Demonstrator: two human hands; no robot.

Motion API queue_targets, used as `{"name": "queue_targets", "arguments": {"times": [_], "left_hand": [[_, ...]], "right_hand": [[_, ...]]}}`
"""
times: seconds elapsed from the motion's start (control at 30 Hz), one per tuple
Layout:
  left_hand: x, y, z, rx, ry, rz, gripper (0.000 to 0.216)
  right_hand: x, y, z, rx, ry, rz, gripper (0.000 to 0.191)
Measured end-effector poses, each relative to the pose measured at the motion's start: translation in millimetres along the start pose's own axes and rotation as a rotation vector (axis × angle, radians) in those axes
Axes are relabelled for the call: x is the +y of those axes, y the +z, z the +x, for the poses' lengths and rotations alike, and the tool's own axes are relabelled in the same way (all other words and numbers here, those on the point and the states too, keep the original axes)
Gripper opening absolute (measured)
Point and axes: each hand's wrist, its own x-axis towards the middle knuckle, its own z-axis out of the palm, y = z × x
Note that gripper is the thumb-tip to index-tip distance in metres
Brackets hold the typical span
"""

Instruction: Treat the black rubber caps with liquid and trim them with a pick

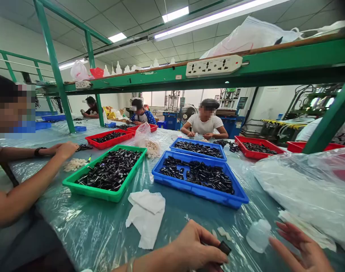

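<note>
My left hand (199, 245), low in the view, pinches a small black rectangular part (225, 248) between thumb and fingers. To its right, my right hand (301, 247) is open, with its fingers apart. Just left of those fingers stands a small translucent whitish container (259, 236); whether a fingertip touches it I cannot tell. Beyond my left hand lie a few small off-white pieces (225, 233) on the plastic-covered table. A crumpled white tissue (146, 217) rests further left. Past my hands is a blue tray (200, 190) holding many similar black parts.
A green tray (100, 193) of black parts stands at left, beside a co-worker's arms (44, 170). A second blue tray (223, 156) and red trays (254, 153) lie beyond. A large plastic bag (305, 196) fills the right side. Overhead runs a green shelf (274, 62) with a power strip.
</note>
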Motion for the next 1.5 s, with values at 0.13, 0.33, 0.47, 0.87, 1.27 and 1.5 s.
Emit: {"name": "queue_targets", "arguments": {"times": [0.13, 0.33, 0.47, 0.87, 1.27, 1.5], "left_hand": [[7.8, 4.4, -6.7, 0.005, 0.002, 0.013, 0.030], [11.9, 2.9, -9.3, -0.012, 0.040, 0.023, 0.031], [7.5, 0.5, -8.5, -0.034, 0.042, 0.007, 0.030], [10.7, 6.4, -10.9, -0.070, -0.033, -0.120, 0.043], [5.0, 10.6, -17.9, -0.182, -0.022, 0.037, 0.024], [3.6, 11.3, -18.0, -0.209, -0.064, 0.023, 0.027]], "right_hand": [[-15.1, 8.1, -8.0, -0.050, 0.060, 0.017, 0.077], [-12.2, 8.9, -13.7, -0.184, 0.027, -0.099, 0.082], [-7.3, 9.8, -13.9, -0.238, 0.019, -0.136, 0.079], [-18.4, 5.2, -16.3, -0.320, -0.125, -0.208, 0.039], [-52.7, -7.7, -35.0, -0.233, -0.695, -0.451, 0.032], [-59.2, -10.6, -38.4, -0.257, -0.935, -0.568, 0.045]]}}
